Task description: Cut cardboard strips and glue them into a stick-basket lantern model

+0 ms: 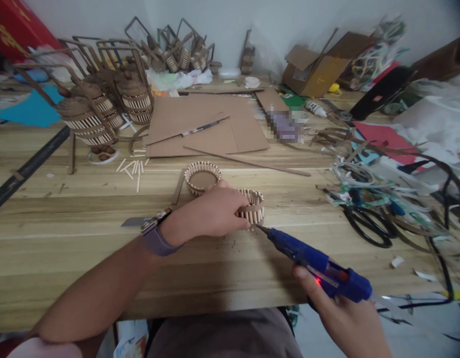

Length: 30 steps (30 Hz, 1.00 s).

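Head: pale wall (226, 22), wooden table (200, 278); left fingers (242, 200) pinch slatted ring (257, 215), right fingers (303, 276) wrap glue gun (308, 254).

Pale wall (230, 30), striped wooden table (84, 278)

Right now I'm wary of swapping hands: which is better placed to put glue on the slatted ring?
Probably the right hand: it grips the blue glue gun, its tip close to the slatted ring, which the left hand is holding.

red box (23, 27): cut off | purplish item (285, 125): pixel-blurred | right fingers (308, 282): partly hidden
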{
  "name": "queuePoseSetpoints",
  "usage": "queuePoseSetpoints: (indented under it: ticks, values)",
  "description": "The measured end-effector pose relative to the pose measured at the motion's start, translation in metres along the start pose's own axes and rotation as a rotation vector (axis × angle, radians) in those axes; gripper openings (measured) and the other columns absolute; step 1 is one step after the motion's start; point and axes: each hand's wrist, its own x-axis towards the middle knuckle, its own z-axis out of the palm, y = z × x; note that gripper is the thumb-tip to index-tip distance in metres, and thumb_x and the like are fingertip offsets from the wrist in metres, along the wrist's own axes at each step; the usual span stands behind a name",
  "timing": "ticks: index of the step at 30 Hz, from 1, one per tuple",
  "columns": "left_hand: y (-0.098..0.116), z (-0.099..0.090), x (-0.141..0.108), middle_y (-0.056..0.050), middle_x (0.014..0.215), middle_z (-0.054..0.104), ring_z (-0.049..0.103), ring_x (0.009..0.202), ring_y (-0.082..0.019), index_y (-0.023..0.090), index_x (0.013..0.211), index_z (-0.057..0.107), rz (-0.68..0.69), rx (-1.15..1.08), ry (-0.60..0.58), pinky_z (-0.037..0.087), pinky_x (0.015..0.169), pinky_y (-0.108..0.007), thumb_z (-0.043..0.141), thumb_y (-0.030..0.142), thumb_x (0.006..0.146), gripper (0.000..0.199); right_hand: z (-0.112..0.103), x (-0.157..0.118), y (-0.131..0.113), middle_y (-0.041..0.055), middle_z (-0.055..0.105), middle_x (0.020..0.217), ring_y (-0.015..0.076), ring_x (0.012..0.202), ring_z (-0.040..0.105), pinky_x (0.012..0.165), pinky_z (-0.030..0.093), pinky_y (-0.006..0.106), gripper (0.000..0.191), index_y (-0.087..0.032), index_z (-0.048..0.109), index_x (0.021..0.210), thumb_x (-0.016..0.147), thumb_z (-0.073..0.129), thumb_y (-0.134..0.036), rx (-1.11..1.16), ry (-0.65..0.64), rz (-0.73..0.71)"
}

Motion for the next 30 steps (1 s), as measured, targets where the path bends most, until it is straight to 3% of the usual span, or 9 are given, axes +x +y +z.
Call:
queuePoseSetpoints:
  ticks: [9, 17, 21, 26, 30]
  values:
    - [0.0, 0.0, 0.001, -0.003, 0.075, 0.067, 0.057, 0.089, -0.022, 0.017, 0.066, 0.059, -0.017, -0.019, -0.009, 0.037, 0.087, -0.033, 0.062, 0.03, 0.086, 0.025, 0.002, -0.002, 0.006, 0.003, 0.069, 0.062, 0.0261, 0.07, 0.071, 0.062, 0.058, 0.032, 0.053, -0.025, 0.073, 0.082, 0.082, 0.053, -0.073, -0.003, 0.015, 0.001]
    - [0.001, 0.0, 0.0, -0.002, 0.073, 0.065, 0.057, 0.088, -0.022, 0.017, 0.064, 0.056, -0.021, -0.008, -0.004, 0.037, 0.083, -0.033, 0.061, 0.029, 0.086, 0.025, 0.003, -0.004, 0.012, 0.0015, 0.061, 0.051, 0.0267, 0.064, 0.07, 0.056, 0.057, 0.033, 0.056, -0.025, 0.072, 0.082, 0.081, 0.052, -0.077, -0.048, 0.035, -0.006]
    - [0.002, -0.001, 0.0, -0.002, 0.075, 0.066, 0.057, 0.089, -0.022, 0.017, 0.065, 0.055, -0.042, -0.009, -0.013, 0.038, 0.083, -0.032, 0.061, 0.028, 0.086, 0.024, 0.003, -0.004, 0.013, 0.0, 0.055, 0.046, 0.0292, 0.07, 0.072, 0.061, 0.058, 0.036, 0.056, -0.026, 0.072, 0.083, 0.082, 0.05, -0.077, -0.051, 0.026, -0.024]
    - [0.003, -0.001, 0.0, -0.003, 0.075, 0.066, 0.057, 0.089, -0.023, 0.017, 0.064, 0.056, -0.029, -0.013, -0.009, 0.038, 0.082, -0.032, 0.062, 0.028, 0.085, 0.025, 0.003, -0.005, 0.015, 0.0029, 0.064, 0.055, 0.0279, 0.069, 0.071, 0.055, 0.055, 0.033, 0.053, -0.024, 0.073, 0.085, 0.083, 0.052, -0.073, -0.036, 0.025, -0.011]
    - [0.003, -0.002, 0.0, -0.002, 0.072, 0.065, 0.057, 0.091, -0.023, 0.017, 0.063, 0.056, -0.042, -0.016, -0.018, 0.038, 0.082, -0.032, 0.063, 0.029, 0.085, 0.026, 0.003, -0.005, 0.013, 0.0024, 0.063, 0.053, 0.0257, 0.062, 0.068, 0.051, 0.053, 0.032, 0.058, -0.024, 0.074, 0.082, 0.08, 0.052, -0.077, -0.056, 0.03, 0.005]
